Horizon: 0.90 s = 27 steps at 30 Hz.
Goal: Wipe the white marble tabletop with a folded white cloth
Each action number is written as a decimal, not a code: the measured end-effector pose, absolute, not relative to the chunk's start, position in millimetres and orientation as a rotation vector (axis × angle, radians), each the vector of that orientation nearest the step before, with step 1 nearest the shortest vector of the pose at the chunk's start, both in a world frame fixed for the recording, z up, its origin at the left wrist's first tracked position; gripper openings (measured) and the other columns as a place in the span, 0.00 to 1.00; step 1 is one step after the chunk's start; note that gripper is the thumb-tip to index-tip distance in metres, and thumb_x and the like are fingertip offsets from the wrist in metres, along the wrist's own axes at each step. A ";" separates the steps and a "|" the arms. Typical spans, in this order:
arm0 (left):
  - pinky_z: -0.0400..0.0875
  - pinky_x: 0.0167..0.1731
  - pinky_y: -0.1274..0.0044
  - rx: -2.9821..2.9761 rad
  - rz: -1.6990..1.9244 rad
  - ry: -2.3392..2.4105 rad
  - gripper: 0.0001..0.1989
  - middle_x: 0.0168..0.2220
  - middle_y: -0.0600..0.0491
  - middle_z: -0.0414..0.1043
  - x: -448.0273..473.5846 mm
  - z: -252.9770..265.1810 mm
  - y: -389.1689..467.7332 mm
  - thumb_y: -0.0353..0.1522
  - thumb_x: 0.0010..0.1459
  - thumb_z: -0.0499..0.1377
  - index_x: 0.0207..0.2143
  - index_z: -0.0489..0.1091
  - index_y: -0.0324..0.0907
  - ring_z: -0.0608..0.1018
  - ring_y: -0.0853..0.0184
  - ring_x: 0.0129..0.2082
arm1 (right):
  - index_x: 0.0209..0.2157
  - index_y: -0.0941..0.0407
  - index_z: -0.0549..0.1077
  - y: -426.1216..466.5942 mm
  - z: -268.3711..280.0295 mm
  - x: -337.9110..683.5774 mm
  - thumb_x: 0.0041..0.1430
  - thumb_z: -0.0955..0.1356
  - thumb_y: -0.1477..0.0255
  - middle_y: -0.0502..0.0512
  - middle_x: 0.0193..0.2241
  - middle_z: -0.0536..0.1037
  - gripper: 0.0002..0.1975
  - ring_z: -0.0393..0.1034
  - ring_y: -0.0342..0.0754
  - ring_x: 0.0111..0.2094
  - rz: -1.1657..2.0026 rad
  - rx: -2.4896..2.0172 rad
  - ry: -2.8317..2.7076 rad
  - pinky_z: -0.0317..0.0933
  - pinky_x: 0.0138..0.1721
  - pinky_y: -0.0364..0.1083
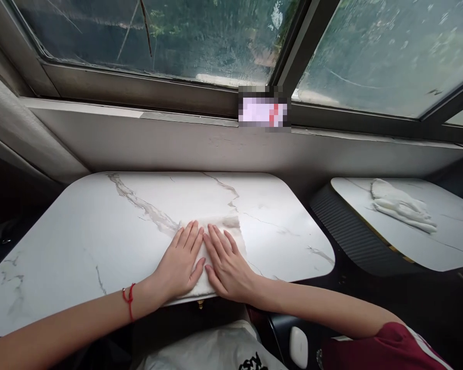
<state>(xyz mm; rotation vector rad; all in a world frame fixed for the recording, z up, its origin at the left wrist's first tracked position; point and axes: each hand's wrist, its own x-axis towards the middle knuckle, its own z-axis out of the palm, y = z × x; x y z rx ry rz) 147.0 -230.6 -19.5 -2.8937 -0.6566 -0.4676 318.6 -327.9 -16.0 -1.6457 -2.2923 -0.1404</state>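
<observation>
A white cloth (231, 223) lies spread near the front edge of a white marble-patterned table (100, 226). Both hands rest flat on it, side by side. My left hand (183, 259), with a red string bracelet at the wrist, has its fingers stretched out and pointing away from me. Just to its right, my right hand (227, 262) presses down in the same way, palm hidden. A grey-brown mark shows along the cloth's far edge. Neither hand grips the cloth.
On a second marble-patterned table (459, 226) at the right lies a bunched white cloth (403, 205). Behind the tables run a pale wall (170, 146) and large windows (200, 36). A small white case (298, 347) sits low near my right arm.
</observation>
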 end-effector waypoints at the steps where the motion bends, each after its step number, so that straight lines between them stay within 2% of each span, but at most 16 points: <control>1: 0.52 0.68 0.60 -2.892 -0.475 -0.664 0.32 0.69 0.34 0.54 144.4 -20.1 -233.6 0.38 0.66 0.45 0.66 0.60 0.26 0.57 0.49 0.71 | 0.70 0.72 0.48 -329.9 -14.5 317.3 0.68 0.59 0.68 0.74 0.72 0.44 0.36 0.34 0.64 0.73 -0.086 -1.617 -2.298 0.44 0.69 0.66; 5: 0.57 0.66 0.58 -2.873 -0.492 -0.717 0.32 0.69 0.35 0.54 134.4 -23.1 -241.8 0.38 0.65 0.44 0.66 0.61 0.28 0.56 0.49 0.71 | 0.71 0.71 0.44 -332.4 -10.3 311.1 0.67 0.60 0.68 0.73 0.71 0.45 0.38 0.33 0.64 0.73 0.058 -1.524 -2.294 0.46 0.70 0.67; 12: 0.58 0.66 0.59 -2.845 -0.473 -0.775 0.33 0.69 0.35 0.54 120.2 -21.0 -235.6 0.39 0.65 0.45 0.66 0.61 0.27 0.58 0.49 0.70 | 0.70 0.74 0.49 -317.4 -9.7 304.4 0.68 0.58 0.67 0.74 0.70 0.48 0.36 0.32 0.62 0.73 0.066 -1.467 -2.357 0.42 0.71 0.64; 20: 0.58 0.66 0.60 -2.793 -0.392 -0.864 0.33 0.68 0.34 0.57 111.7 -16.1 -193.5 0.40 0.65 0.44 0.64 0.62 0.26 0.61 0.48 0.69 | 0.67 0.77 0.53 -267.8 -9.5 300.6 0.68 0.57 0.66 0.77 0.69 0.54 0.35 0.43 0.66 0.72 0.002 -1.407 -2.395 0.43 0.70 0.62; 27: 0.55 0.67 0.61 -2.768 -0.150 -1.100 0.33 0.68 0.33 0.56 129.8 -2.1 -137.5 0.36 0.63 0.44 0.65 0.59 0.23 0.60 0.50 0.69 | 0.66 0.75 0.57 -196.5 -16.0 302.4 0.67 0.57 0.67 0.73 0.68 0.58 0.33 0.50 0.62 0.70 -0.087 -1.405 -2.372 0.45 0.69 0.60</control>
